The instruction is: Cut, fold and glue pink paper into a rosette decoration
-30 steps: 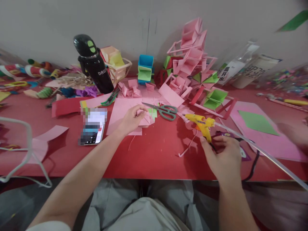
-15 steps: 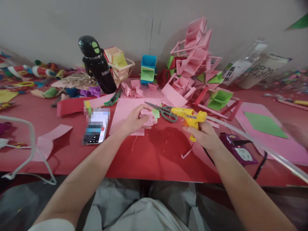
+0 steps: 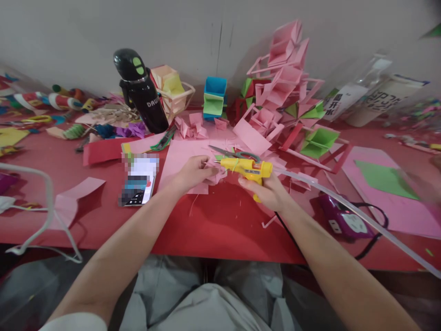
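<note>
My right hand (image 3: 267,192) is wrapped round the grip of a yellow glue gun (image 3: 245,168), whose nozzle points left at a small folded pink paper piece (image 3: 216,175). A long clear glue stick (image 3: 347,209) sticks out of the gun's back toward the right. My left hand (image 3: 193,172) pinches the pink paper piece against a flat pink sheet (image 3: 182,158) on the red table (image 3: 220,220). Grey-handled scissors (image 3: 237,154) lie just behind the gun.
A phone (image 3: 138,184) lies left of my left hand. Behind stand a black bottle (image 3: 141,94), a blue and green paper box (image 3: 213,99) and a pile of pink paper shapes (image 3: 279,87). A purple device (image 3: 341,220) with a black cord sits at the right, beside a pink sheet with a green square (image 3: 386,179).
My right hand picked up the glue gun from the right and carried it left until the nozzle reached the pink piece. The left hand stayed on the paper.
</note>
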### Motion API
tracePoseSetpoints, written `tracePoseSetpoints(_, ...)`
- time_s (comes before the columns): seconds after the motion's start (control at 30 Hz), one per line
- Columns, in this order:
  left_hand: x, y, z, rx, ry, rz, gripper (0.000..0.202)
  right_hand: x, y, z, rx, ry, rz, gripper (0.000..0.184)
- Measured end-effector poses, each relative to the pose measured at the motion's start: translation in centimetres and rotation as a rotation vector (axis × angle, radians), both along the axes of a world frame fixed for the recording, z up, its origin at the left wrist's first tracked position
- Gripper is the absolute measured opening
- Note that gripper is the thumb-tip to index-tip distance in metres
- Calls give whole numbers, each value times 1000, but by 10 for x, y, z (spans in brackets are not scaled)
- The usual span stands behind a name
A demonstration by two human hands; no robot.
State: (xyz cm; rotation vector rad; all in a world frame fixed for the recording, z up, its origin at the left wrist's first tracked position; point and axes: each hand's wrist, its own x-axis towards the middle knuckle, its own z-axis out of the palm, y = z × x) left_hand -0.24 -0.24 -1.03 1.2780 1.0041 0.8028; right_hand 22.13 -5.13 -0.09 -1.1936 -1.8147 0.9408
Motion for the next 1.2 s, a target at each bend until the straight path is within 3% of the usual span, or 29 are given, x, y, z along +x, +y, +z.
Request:
tracePoseSetpoints(0.1, 0, 0, 0, 30, 38, 21, 23, -2, 0, -2, -19, -7, -1, 25)
tracePoseSetpoints(0.23, 0, -1, 3, 64, 67, 9, 19, -1, 0, -5, -4, -30, -26, 14)
tracePoseSetpoints(0.43, 1, -3, 7, 75, 151, 34, 11, 1, 1, -7, 37, -79, -49, 15)
tracePoseSetpoints(1.2, 0, -3, 6, 122, 205, 49, 10, 0, -2, -7, 13, -71, -83, 11)
